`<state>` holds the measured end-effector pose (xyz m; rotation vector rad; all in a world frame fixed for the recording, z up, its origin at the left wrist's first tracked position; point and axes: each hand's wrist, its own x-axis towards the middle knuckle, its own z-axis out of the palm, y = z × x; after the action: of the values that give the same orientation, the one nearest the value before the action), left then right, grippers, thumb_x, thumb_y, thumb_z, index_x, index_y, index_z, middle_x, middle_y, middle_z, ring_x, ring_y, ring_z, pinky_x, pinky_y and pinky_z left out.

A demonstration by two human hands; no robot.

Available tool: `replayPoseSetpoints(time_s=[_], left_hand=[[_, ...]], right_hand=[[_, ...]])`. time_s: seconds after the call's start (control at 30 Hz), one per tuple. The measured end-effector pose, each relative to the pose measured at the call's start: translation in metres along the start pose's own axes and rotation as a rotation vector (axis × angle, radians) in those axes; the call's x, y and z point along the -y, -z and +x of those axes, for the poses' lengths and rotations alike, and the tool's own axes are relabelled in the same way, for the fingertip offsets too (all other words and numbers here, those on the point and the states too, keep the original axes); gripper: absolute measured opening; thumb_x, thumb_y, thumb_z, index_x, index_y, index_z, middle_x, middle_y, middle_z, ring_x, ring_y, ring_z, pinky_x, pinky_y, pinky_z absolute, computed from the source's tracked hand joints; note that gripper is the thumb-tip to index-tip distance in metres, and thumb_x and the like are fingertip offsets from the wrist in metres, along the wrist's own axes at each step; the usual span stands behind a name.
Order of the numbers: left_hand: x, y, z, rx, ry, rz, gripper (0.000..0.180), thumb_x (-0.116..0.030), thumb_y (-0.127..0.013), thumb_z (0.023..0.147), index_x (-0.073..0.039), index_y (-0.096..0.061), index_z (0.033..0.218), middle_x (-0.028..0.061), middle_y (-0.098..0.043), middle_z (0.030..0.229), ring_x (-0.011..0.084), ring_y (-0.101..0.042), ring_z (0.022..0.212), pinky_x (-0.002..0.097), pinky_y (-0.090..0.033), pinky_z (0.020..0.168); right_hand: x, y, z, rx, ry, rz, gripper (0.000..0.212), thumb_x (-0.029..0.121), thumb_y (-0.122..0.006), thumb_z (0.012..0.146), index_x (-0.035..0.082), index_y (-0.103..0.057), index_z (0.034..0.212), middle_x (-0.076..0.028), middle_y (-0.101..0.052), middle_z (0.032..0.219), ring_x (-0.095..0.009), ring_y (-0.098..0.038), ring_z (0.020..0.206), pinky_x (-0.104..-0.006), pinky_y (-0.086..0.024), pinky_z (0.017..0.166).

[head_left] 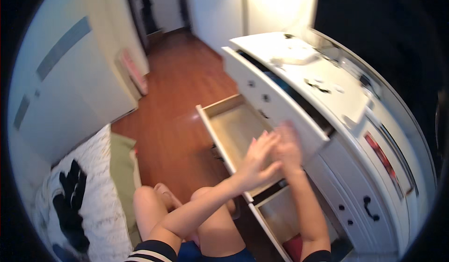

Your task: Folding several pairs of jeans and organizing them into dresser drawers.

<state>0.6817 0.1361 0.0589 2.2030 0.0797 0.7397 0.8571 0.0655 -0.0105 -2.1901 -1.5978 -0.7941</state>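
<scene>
My left hand (pixel 258 163) is raised over the open drawers, its fingers stretched and the thumb apart. Right beside it is my right hand (pixel 288 149), smeared by motion, with its fingers looking extended. The hands overlap in the picture; whether they touch I cannot tell. No object shows in either one. Beneath them a middle drawer (pixel 234 121) is pulled out, its pale wooden bottom showing. Behind my right hand, the white front of the upper drawer (pixel 276 96) stands slightly pulled out. A lower drawer (pixel 280 210) is open too, with a dark red cloth (pixel 293 248) in it.
The white dresser (pixel 341 103) has small items and a white box (pixel 294 55) on top. On my left, a bed (pixel 105 187) with a white cover holds black clothing (pixel 70 201). Reddish wooden floor (pixel 175 89) runs between them. A pink-red panel (pixel 133 72) leans by the wall.
</scene>
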Motion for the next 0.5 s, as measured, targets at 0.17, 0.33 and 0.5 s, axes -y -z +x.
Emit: replayPoseSetpoints(time_s=[0.17,0.33,0.5], left_hand=[[0.025,0.053,-0.129,0.054,0.349,0.074,0.042,-0.023,-0.062,0.094,-0.007,-0.055,0.132,0.0123,-0.055,0.137,0.0347,-0.039,0.139,0.0517,-0.025,0.117],[-0.007,0.116,-0.263,-0.320,0.646,0.281,0.028,-0.014,-0.060,0.092,-0.004,-0.062,0.118,0.0142,-0.064,0.121,0.0323,-0.053,0.123,0.0441,-0.039,0.107],[-0.089,0.168,-0.406,-0.742,0.824,0.648,0.020,-0.009,-0.065,0.087,-0.004,-0.068,0.106,0.0134,-0.065,0.114,0.0300,-0.058,0.112,0.0402,-0.045,0.099]], right_hand=[[-0.031,-0.008,0.015,0.161,-0.167,-0.038,0.075,0.014,-0.065,0.077,-0.008,-0.037,0.144,-0.025,-0.028,0.156,-0.037,-0.025,0.146,-0.0448,-0.015,0.122],[-0.119,-0.056,-0.011,0.068,-0.067,-0.089,0.089,0.013,-0.068,0.078,-0.003,-0.022,0.153,-0.020,-0.019,0.161,-0.032,-0.014,0.150,-0.0433,-0.009,0.123],[-0.066,-0.038,0.030,0.016,0.252,-0.675,0.085,0.056,-0.062,0.083,-0.012,-0.048,0.133,-0.033,-0.054,0.131,-0.042,-0.058,0.118,-0.0496,-0.050,0.095]])
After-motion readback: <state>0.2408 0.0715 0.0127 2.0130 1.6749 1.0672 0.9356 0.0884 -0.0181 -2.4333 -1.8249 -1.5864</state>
